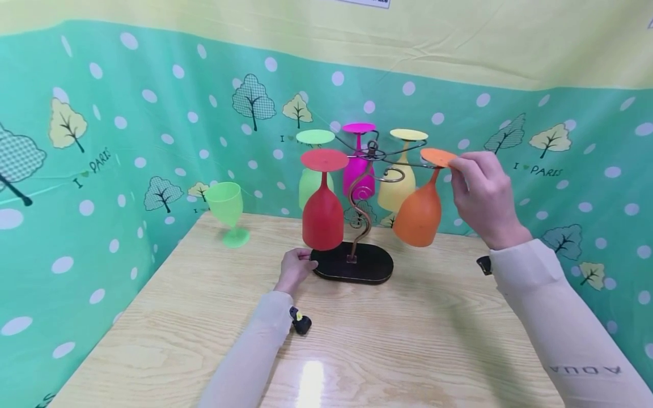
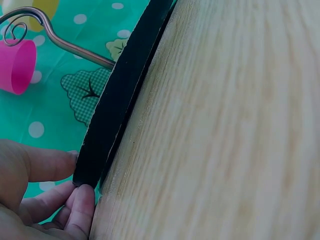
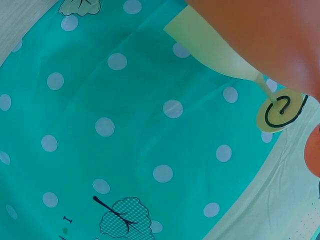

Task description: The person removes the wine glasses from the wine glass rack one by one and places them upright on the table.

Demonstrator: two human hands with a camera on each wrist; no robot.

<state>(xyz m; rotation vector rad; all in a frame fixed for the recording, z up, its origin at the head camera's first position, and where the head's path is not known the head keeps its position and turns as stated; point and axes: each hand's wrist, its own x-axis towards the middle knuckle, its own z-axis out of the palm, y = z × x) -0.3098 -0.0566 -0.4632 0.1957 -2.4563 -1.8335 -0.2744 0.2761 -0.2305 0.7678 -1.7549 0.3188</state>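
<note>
At the left end of the black oval base (image 1: 367, 269) of a metal goblet rack, my left hand (image 1: 296, 269) grips the edge; the left wrist view shows thumb and fingers on either side of the base (image 2: 117, 85). My right hand (image 1: 484, 195) pinches the foot of an orange goblet (image 1: 419, 218), which hangs upside down and tilted at the rack's right arm. In the right wrist view the orange goblet (image 3: 270, 40) fills the upper right corner, with that hand out of sight. Upside down on the rack hang red (image 1: 323, 221), green (image 1: 308, 187), magenta (image 1: 354, 173) and yellow (image 1: 393, 190) goblets.
A light green goblet (image 1: 225, 205) stands upright near the back left of the wooden table (image 1: 168, 317). A patterned teal and yellow cloth (image 1: 168, 102) hangs behind the table and along its sides.
</note>
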